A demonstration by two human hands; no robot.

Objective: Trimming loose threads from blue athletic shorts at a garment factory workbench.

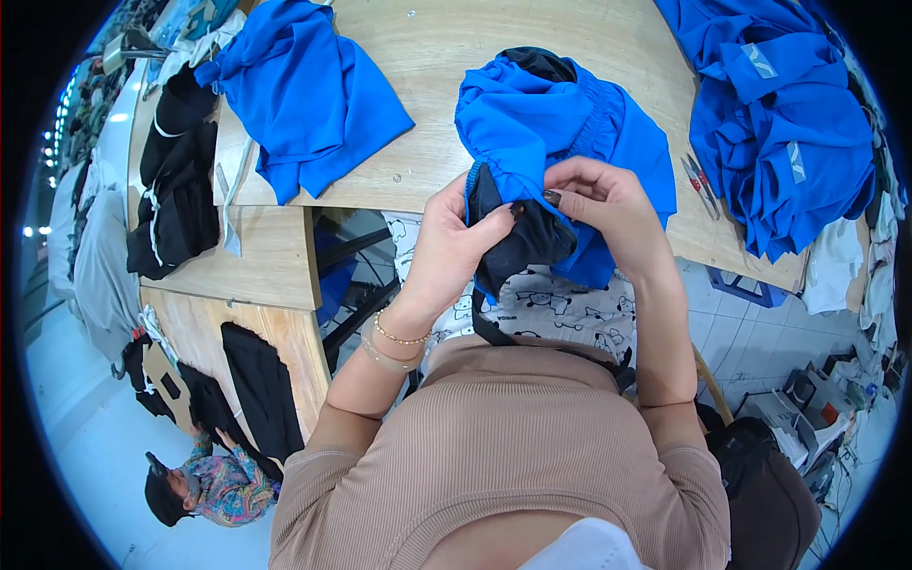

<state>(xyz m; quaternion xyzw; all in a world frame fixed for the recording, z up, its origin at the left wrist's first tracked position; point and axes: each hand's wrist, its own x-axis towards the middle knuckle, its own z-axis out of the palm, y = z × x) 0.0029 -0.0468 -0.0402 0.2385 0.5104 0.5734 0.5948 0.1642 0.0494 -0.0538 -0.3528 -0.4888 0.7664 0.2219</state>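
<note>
A pair of blue shorts (532,123) with a gathered waistband and black lining hangs over the table's near edge. My left hand (456,233) pinches the black lining and its blue edge, thumb on top. Close beside it, my right hand (598,199) grips the same garment, with thumb and fingertips drawn together on the cloth. The black lining (527,242) shows between both hands, partly turned out. What lies under my fingers is hidden.
Blue garments lie in a heap (779,123) at the right and in another pile (304,95) at the left of the wooden table (427,57). Red-handled thread snips (701,185) rest near the right heap. Black garments (180,180) lie far left. A person (218,480) works at lower left.
</note>
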